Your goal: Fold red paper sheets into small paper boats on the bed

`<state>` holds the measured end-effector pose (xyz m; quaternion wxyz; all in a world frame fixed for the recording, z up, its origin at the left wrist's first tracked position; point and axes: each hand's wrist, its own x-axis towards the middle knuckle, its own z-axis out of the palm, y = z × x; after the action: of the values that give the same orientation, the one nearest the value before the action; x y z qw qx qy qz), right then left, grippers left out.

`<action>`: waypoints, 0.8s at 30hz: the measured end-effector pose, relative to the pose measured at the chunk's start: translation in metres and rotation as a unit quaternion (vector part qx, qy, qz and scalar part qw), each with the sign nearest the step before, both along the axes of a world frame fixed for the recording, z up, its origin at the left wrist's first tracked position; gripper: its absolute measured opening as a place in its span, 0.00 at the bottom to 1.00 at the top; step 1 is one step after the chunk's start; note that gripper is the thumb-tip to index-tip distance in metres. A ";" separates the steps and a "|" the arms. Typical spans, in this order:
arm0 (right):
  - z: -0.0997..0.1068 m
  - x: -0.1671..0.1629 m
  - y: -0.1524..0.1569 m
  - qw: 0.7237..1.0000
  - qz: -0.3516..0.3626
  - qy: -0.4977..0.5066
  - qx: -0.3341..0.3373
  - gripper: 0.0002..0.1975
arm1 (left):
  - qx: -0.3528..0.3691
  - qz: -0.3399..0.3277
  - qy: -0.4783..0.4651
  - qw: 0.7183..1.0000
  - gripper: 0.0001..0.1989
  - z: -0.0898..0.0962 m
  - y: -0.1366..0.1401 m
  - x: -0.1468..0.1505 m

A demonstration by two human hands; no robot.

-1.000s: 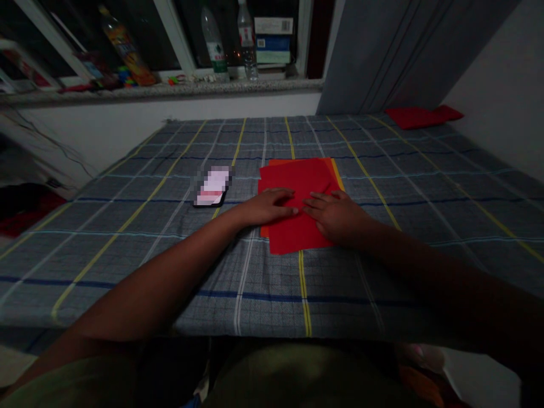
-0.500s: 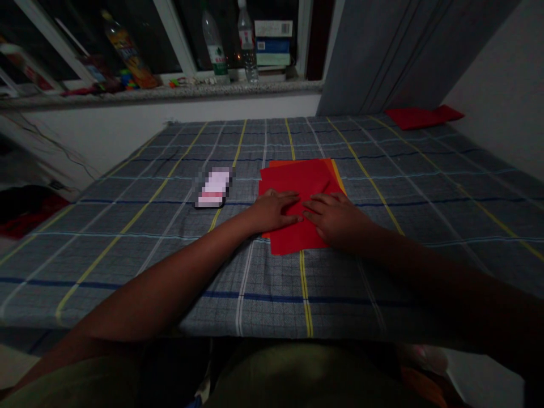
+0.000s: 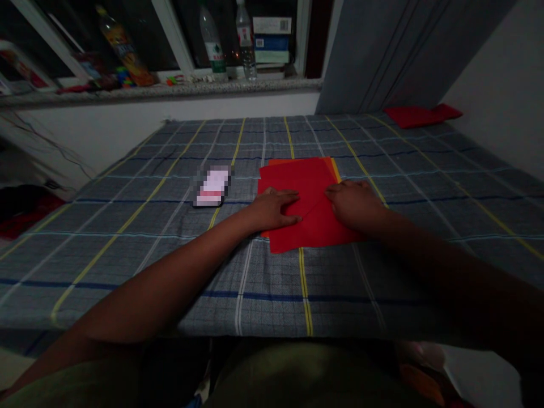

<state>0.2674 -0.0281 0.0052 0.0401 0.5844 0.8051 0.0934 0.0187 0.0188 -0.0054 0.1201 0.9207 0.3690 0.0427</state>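
Paper (image 3: 312,221): red, lying flat mid-cloth, with an orange sheet (image 3: 280,162) peeping from under it at eleven o'clock and a yellow edge (image 3: 335,169) at one.
Left hand (image 3: 272,209): palm down on the paper's nine o'clock side, thumb spread away from the fingers, nothing gripped.
Right hand (image 3: 355,203): on the three o'clock side, fingers close together and bent onto the red; whether they pinch an edge, I cannot tell.
Slanting line: faint, between the hands, perhaps a fold or an overlapping edge.
Paper feel: probably light, thin and bendy, apt to slide over its layers, wrinkle or tear if dragged.
Paper hold: likely best pinched at a free edge while a palm pins it; the six o'clock edge looks uncovered.
Obstruction: the right hand hides part of the paper's margin.
Tablecloth (image 3: 272,300): checked, likely soft backing for pressing.
Smartphone (image 3: 212,187): ten o'clock, clear of the paper.
Windowsill (image 3: 293,85): twelve to ten o'clock, bearing plastic bottles (image 3: 212,45) and stacked boxes (image 3: 272,41), out of the way.
Red bundle (image 3: 412,117): two o'clock, well apart.
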 end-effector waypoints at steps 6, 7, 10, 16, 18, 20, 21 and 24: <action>0.003 0.011 0.004 0.999 -0.027 0.010 0.044 0.17 | 0.004 -0.002 0.001 1.000 0.37 -0.001 0.000 -0.001; 0.005 0.009 0.001 0.998 -0.024 0.015 0.063 0.17 | 0.004 -0.003 0.000 1.000 0.37 0.000 0.000 -0.001; 0.010 -0.001 -0.004 0.996 0.001 0.030 0.081 0.18 | -0.008 -0.006 0.005 1.000 0.38 0.001 0.000 -0.002; -0.001 -0.011 0.007 0.997 0.032 0.071 0.026 0.18 | -0.039 -0.012 0.040 0.998 0.43 0.010 0.000 -0.002; -0.007 -0.011 0.011 0.996 0.037 0.073 0.022 0.18 | -0.047 -0.014 0.051 0.997 0.43 0.011 0.001 -0.002; -0.011 -0.011 0.014 0.996 0.045 0.068 0.021 0.18 | -0.055 -0.016 0.061 0.996 0.44 0.012 0.002 -0.003; -0.012 -0.011 0.014 0.997 0.047 0.063 0.020 0.20 | -0.058 -0.018 0.064 0.996 0.45 0.013 0.002 -0.003; -0.012 -0.016 0.009 0.998 0.038 0.051 0.021 0.25 | -0.061 -0.024 0.066 0.996 0.46 0.012 0.003 -0.004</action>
<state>0.2517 -0.0187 -0.0068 -0.0169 0.5583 0.8254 0.0820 0.0146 0.0221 0.0071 0.1526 0.9209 0.3560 -0.0439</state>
